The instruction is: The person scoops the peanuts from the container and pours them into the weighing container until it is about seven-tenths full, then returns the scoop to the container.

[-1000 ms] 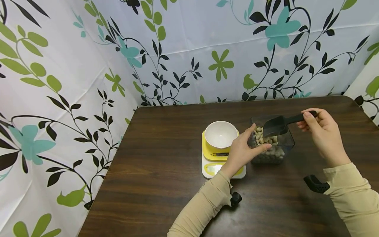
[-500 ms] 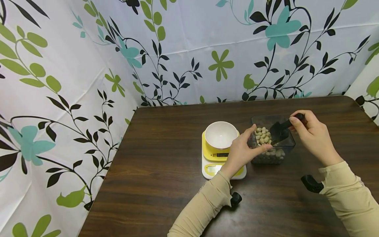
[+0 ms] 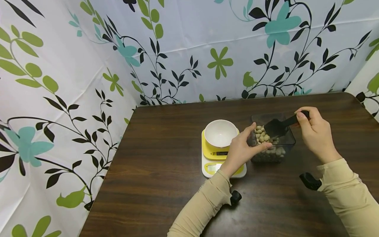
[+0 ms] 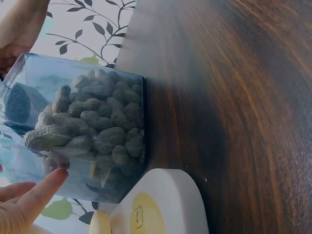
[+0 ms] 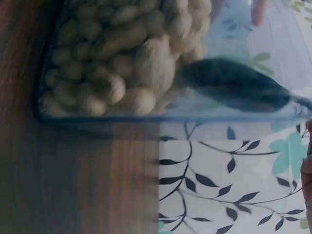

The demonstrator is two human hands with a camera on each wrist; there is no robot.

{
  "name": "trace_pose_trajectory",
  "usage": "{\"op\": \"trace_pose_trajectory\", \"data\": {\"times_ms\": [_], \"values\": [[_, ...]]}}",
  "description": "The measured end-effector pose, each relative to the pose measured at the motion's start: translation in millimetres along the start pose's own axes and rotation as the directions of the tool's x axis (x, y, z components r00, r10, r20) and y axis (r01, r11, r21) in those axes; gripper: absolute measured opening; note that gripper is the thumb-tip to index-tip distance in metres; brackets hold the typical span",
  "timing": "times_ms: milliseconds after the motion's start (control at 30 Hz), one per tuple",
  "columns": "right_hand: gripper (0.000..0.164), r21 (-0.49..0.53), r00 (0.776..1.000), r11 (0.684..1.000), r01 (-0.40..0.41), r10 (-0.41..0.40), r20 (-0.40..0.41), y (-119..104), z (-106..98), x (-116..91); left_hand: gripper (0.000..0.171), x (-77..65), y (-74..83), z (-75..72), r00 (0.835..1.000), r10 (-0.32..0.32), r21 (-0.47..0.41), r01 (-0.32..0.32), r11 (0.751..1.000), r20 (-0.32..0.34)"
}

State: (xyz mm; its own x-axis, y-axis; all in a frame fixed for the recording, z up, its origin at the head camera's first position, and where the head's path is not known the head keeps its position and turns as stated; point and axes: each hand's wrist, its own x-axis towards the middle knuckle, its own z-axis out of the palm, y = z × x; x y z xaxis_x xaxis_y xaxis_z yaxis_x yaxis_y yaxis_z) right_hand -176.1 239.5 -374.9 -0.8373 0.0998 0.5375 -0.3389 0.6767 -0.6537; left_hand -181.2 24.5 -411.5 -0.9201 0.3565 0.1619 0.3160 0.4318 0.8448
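A clear plastic container (image 3: 290, 141) part-filled with peanuts in their shells (image 4: 97, 114) stands on the table. My left hand (image 3: 240, 149) grips its near left side, the thumb along the front wall and the fingers at the left rim. In my right hand (image 3: 317, 133) is a black scoop (image 3: 275, 127), pinched by its handle. The scoop's blade is inside the container and tilted, above or against the peanuts; the right wrist view shows the blade (image 5: 234, 85) through the wall, beside the nuts. Whether the blade bears any peanuts cannot be made out.
Left of the container, a yellow and white kitchen scale (image 3: 211, 153) carries a white bowl (image 3: 221, 134). The left forearm passes over the scale's right front corner. A leaf-patterned cloth (image 3: 189, 29) hangs behind the dark wooden table (image 3: 165, 141).
The right hand dipped the scoop steeply into the container, then raised it slightly and turned it flatter. The left hand stays on the container. The head view has shifted a little.
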Motion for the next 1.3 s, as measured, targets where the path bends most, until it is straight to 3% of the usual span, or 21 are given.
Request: {"op": "trace_pose_trajectory", "data": {"times_ms": [233, 367, 533, 767, 900, 1033, 1200, 1300], "values": [[0.024, 0.006, 0.992, 0.996, -0.091, 0.09, 0.093, 10, -4, 0, 0.075, 0.6, -0.3, 1.2, 1.0, -0.002, -0.009, 0.002, 1.0, 0.012], [0.03, -0.029, 0.966, 0.981, -0.193, 0.195, 0.171, 8, -8, 9, 0.075, 3.0, 1.0, 0.1, 1.0, 0.001, 0.001, -0.001, 1.0, 0.0], [0.035, -0.101, 0.935, 0.953, -0.285, 0.299, 0.19, 5, -10, 14, 0.075, 3.5, 1.6, 0.7, 1.0, -0.011, 0.011, 0.011, 1.0, 0.005], [0.036, 0.049, 0.882, 0.933, -0.356, 0.319, 0.347, 9, -17, 12, 0.077, 3.2, 0.9, 2.6, 1.0, -0.016, 0.021, 0.016, 1.0, 0.004], [0.029, 0.122, 0.882, 0.933, -0.338, 0.269, 0.386, 13, -18, 15, 0.077, 3.1, 1.9, 2.7, 1.0, -0.011, 0.031, 0.011, 0.999, -0.01], [0.033, 0.092, 0.884, 0.939, -0.332, 0.275, 0.378, 14, -14, 18, 0.077, 1.4, 2.0, 3.3, 1.0, -0.011, 0.031, 0.011, 0.999, -0.004], [0.036, -0.002, 0.91, 0.951, -0.308, 0.295, 0.291, 12, 0, 14, 0.076, 0.4, 1.8, 3.0, 1.0, -0.01, 0.037, 0.01, 0.999, -0.007], [0.028, 0.024, 0.929, 0.959, -0.283, 0.268, 0.255, 11, 5, 13, 0.077, 1.6, 2.4, 2.2, 1.0, -0.005, 0.034, 0.005, 0.999, 0.0]]}}
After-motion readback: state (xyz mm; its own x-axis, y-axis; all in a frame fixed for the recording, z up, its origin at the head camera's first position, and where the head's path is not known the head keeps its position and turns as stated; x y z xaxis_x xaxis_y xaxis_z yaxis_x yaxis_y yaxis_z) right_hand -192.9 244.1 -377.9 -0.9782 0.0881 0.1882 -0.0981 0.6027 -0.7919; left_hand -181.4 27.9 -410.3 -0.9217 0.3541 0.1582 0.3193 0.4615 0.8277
